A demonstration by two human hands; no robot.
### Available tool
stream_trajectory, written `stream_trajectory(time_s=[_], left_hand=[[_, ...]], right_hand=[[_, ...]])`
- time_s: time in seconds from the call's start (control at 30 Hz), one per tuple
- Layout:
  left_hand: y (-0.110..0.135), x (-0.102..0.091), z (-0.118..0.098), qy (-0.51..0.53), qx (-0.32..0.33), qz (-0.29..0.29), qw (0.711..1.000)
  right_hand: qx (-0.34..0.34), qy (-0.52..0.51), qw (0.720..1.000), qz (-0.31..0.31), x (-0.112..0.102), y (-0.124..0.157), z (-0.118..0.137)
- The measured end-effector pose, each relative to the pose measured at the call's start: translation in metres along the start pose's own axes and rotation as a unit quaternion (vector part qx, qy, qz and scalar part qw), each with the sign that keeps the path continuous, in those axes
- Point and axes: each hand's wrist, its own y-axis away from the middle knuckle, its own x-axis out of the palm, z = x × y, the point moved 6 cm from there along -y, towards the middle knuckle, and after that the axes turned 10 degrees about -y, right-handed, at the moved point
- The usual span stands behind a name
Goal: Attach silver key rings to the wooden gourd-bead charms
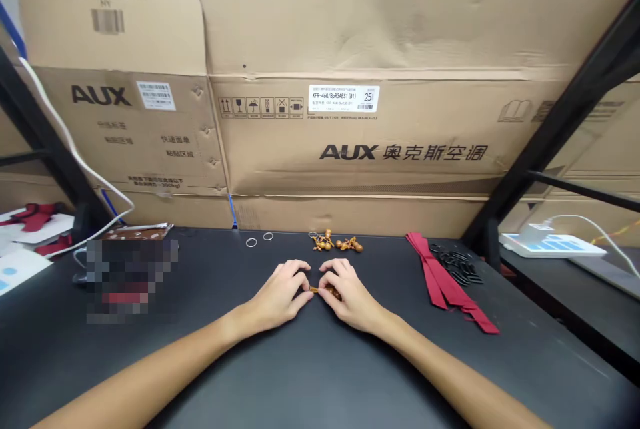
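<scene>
Close together over the middle of the black table, my left hand (286, 292) and my right hand (353, 296) pinch a small brown beaded charm (333, 292) between them. The left thumb and fingertips hold its thin yellowish cord end; the right fingers close around the beads and partly cover them. Just beyond my hands lie two more golden-brown beaded charms (324, 241) (350, 244), with a thin ring beside the left one. Further left, two thin silvery rings (251, 242) (269, 236) rest flat on the table, apart from each other.
Crossed dark red ribbon strips (440, 279) lie to the right, beside a pile of black clips or buckles (456, 265). Cardboard boxes (350, 176) stand behind the table. Black metal posts slant up at both sides. A white power strip (555, 245) sits far right; the left has a blurred patch.
</scene>
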Motion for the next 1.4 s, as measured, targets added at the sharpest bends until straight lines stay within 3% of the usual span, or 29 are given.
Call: stream_trajectory(time_s=[0.23,0.43,0.63,0.9,1.2,1.4], left_hand=[[-0.001,0.002,0.0,-0.003,0.007,0.005,1.0],[-0.001,0.001,0.001,-0.031,-0.005,-0.012,0.999],[-0.001,0.002,0.0,-0.004,0.017,0.001,1.0],[0.001,0.0,-0.001,-0.026,0.008,-0.022,0.999],[-0.001,-0.001,-0.002,-0.01,0.02,-0.009,1.0],[0.001,-0.004,-0.003,-0.026,0.01,-0.024,0.999]], right_hand=[[0.043,0.035,0.998,-0.035,-0.004,-0.001,-0.006],[-0.011,-0.01,1.0,0.0,0.0,0.0,0.001],[0.032,0.034,0.998,-0.038,-0.003,-0.001,-0.007],[-0.003,-0.068,0.998,-0.007,-0.004,-0.001,0.004],[0.031,0.02,0.998,-0.053,-0.005,-0.002,-0.005],[-0.018,0.037,0.999,-0.03,-0.011,0.0,0.009]])
